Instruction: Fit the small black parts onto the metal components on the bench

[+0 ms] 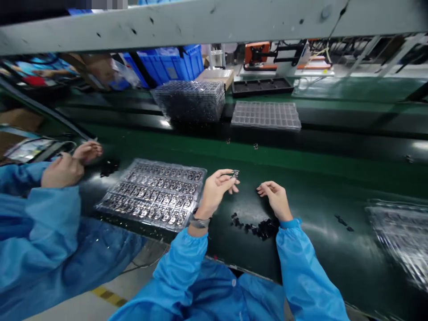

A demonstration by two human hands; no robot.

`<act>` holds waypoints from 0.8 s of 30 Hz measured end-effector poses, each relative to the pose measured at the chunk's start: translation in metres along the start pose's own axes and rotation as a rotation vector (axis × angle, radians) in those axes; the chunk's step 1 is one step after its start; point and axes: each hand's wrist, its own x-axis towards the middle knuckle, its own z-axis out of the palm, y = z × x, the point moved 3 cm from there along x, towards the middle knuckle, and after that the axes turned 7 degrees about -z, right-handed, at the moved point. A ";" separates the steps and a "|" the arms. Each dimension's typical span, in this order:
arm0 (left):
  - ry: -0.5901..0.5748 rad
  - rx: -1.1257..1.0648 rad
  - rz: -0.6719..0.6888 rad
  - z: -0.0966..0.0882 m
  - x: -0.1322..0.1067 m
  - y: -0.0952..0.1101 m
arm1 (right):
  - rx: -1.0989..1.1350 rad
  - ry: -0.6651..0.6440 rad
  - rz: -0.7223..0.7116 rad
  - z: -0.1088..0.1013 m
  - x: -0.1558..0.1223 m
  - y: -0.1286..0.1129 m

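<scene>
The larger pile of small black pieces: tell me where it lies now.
In the head view, the larger pile lies right of centre on the green table, just below the right hand and left of the blue right sleeve.

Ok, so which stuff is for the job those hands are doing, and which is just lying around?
Likely part of the job:
small part, held in the left hand
black pieces, heaped near the right hand
filled clear tray, beside the left hand

Probably just lying about:
blue bin, at the back
black tray, behind
orange equipment, farther back
</scene>
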 end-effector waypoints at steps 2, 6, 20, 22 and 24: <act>0.084 0.073 -0.002 -0.029 -0.020 0.019 | -0.008 -0.008 0.005 0.000 0.001 0.005; 0.228 0.330 -0.078 -0.100 -0.045 0.048 | -0.022 -0.018 0.002 0.001 0.002 0.009; 0.413 0.704 -0.336 -0.197 0.043 0.035 | -0.035 -0.030 -0.010 0.002 0.004 0.010; 0.401 0.726 -0.341 -0.201 0.047 0.030 | -0.044 -0.027 -0.010 0.002 0.004 0.010; 0.407 0.749 -0.346 -0.205 0.050 0.027 | -0.056 -0.028 -0.010 0.003 0.004 0.011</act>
